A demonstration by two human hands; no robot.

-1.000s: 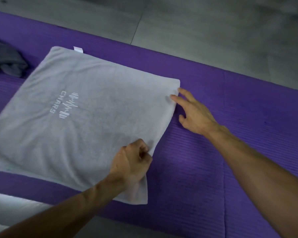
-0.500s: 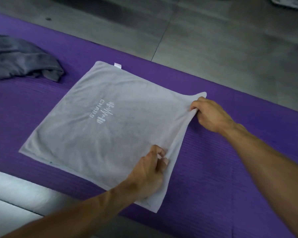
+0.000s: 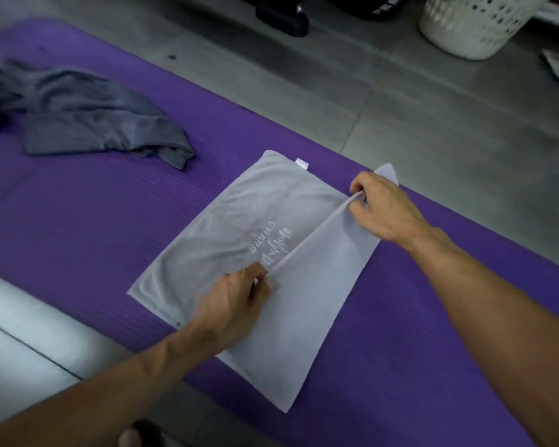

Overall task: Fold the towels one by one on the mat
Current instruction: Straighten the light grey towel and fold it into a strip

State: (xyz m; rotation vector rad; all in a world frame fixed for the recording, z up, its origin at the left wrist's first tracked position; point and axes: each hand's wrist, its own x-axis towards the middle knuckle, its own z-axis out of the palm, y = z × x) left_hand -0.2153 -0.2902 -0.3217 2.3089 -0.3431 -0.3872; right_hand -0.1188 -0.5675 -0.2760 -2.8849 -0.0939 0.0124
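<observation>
A light grey towel [image 3: 226,221] with white lettering lies on the purple mat [image 3: 88,221]. Its right side is lifted and drawn leftward over the flat part, forming a taut raised edge between my hands. My left hand [image 3: 236,304] pinches that edge at its near end, by the lettering. My right hand [image 3: 381,208] grips the edge at its far end, close to the towel's far corner. A small white tag [image 3: 301,163] sticks out at the far edge. A darker grey towel [image 3: 88,121] lies crumpled on the mat at the far left.
Grey tiled floor [image 3: 433,117] lies beyond the mat. A white perforated laundry basket [image 3: 475,24] stands at the top right, dark footwear [image 3: 281,14] at the top middle. A pale surface [image 3: 20,333] borders the mat's near left edge. A toe [image 3: 129,438] shows at the bottom.
Both hands took hold of the towel's right edge, lifted it and carried it leftward over the towel. The view has pulled back, showing the dark towel and basket.
</observation>
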